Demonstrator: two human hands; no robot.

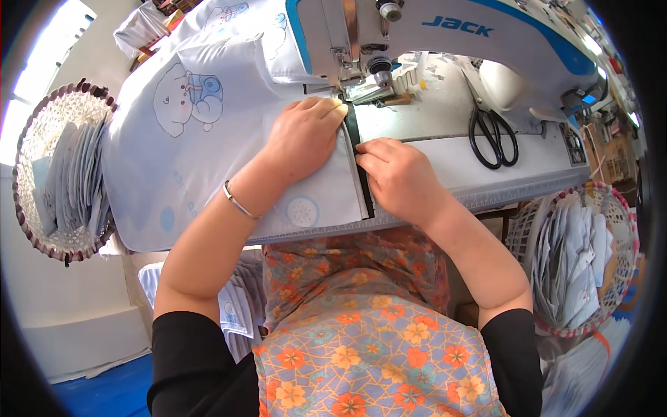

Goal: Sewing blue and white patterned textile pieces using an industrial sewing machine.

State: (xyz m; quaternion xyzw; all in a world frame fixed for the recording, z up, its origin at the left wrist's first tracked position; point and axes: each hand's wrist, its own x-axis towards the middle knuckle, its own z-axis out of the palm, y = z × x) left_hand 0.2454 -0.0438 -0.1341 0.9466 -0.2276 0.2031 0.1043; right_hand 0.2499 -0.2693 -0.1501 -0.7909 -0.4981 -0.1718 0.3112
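White fabric (243, 139) with a printed bear and pale blue dots spreads over the left of the sewing table. Along its right edge runs a narrow black strip (359, 167), which looks like zipper tape. My left hand (303, 135) is closed with bent fingers pressed together on the fabric's edge, its fingertips just in front of the presser foot (342, 92). Lower down, my right hand (399, 177) pinches the strip's right side between thumb and fingers. The strip's upper end goes in under the sewing machine's needle area, where details are hard to make out.
Black-handled scissors (495, 139) lie right of my right hand, below the white and blue sewing machine (451, 31). A woven basket (24, 167) with folded fabric pieces stands at left. Another basket (629, 240) of folded pieces is at right, beneath the table edge (486, 198).
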